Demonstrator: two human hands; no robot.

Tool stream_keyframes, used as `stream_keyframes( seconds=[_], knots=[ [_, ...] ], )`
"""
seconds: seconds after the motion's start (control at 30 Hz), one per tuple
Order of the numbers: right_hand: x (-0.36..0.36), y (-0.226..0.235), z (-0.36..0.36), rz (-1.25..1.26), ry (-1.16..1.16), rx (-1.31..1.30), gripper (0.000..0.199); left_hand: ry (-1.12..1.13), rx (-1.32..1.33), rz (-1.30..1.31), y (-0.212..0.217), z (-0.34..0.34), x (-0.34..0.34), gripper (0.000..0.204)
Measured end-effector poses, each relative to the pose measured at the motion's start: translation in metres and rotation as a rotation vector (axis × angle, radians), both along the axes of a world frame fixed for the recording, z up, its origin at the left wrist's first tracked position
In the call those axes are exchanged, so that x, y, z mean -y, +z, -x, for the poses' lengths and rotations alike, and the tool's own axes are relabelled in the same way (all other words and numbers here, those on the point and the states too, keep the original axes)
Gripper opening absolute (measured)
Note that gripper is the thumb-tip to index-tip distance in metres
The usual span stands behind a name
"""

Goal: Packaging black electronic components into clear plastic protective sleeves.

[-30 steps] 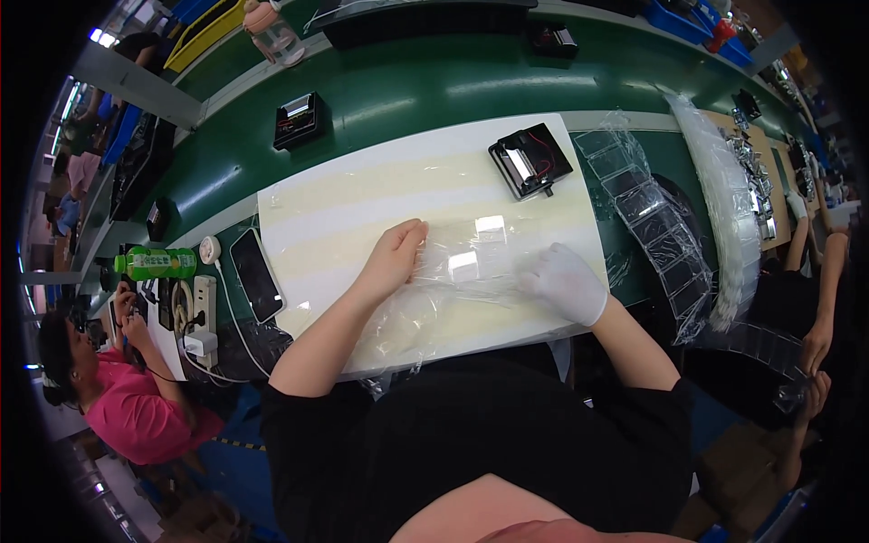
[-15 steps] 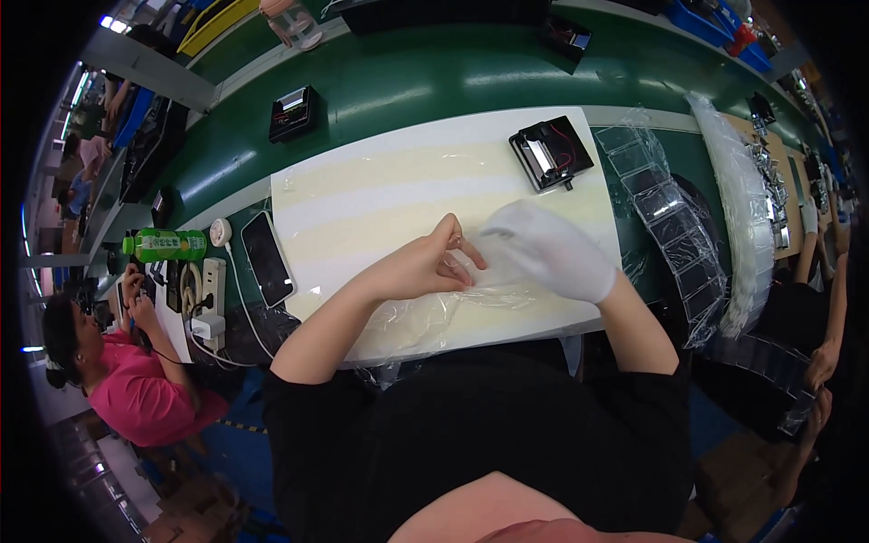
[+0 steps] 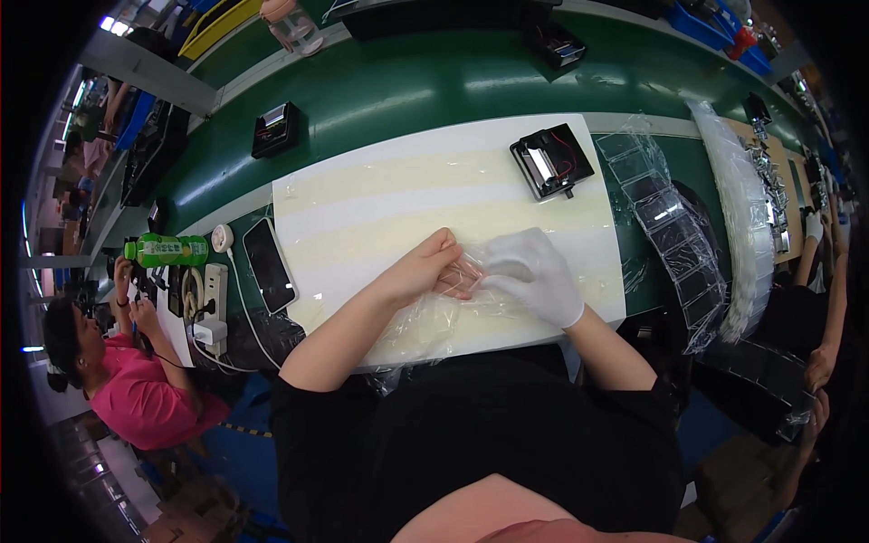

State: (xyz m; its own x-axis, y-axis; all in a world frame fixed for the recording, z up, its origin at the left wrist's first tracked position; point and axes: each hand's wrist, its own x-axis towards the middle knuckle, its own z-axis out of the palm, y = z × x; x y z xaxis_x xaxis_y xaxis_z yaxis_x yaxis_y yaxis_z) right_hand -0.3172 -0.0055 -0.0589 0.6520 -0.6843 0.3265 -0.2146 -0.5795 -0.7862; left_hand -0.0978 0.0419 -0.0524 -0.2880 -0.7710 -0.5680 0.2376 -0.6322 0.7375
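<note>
Clearly thin clear plastic bag (image 3: 434, 312) lies on white mat (image 3: 380, 195) at near edge: light, limp, slippery, crinkles easily; best pinched at open edge. Bare left hand (image 3: 425, 271) and white-gloved right hand (image 3: 534, 276) meet, fingers closed pinching film. Black device (image 3: 550, 161) well beyond.

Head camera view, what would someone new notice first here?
First, the two hands meeting at the middle of the white work mat: the bare left hand and the white-gloved right hand pinch a clear plastic bag lying near the mat's front edge. Next, a small black device with red wires sits at the mat's far right corner. At far left, a green bottle lies beside a dark phone.
</note>
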Motion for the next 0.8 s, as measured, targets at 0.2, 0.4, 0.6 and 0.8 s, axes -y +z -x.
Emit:
stream_keyframes(
  seconds=[0.2,0.4,0.6,0.8],
  knots=[
    [-0.002,0.022,0.040,-0.482,0.008,0.280,0.012,-0.360,0.830,0.378,0.011,0.004,-0.001,0.014],
    [0.003,0.026,0.099,-0.703,-0.310,0.884,0.015,-0.600,0.552,0.498,0.028,-0.036,0.017,0.051],
    [0.010,0.055,0.075,-0.667,-0.662,0.507,0.026,-0.101,1.034,0.894,0.033,0.009,0.090,0.096],
    [0.026,0.058,0.046,-0.680,-0.663,0.524,0.021,-0.129,1.055,0.988,0.000,0.064,0.135,0.109]
  ],
)
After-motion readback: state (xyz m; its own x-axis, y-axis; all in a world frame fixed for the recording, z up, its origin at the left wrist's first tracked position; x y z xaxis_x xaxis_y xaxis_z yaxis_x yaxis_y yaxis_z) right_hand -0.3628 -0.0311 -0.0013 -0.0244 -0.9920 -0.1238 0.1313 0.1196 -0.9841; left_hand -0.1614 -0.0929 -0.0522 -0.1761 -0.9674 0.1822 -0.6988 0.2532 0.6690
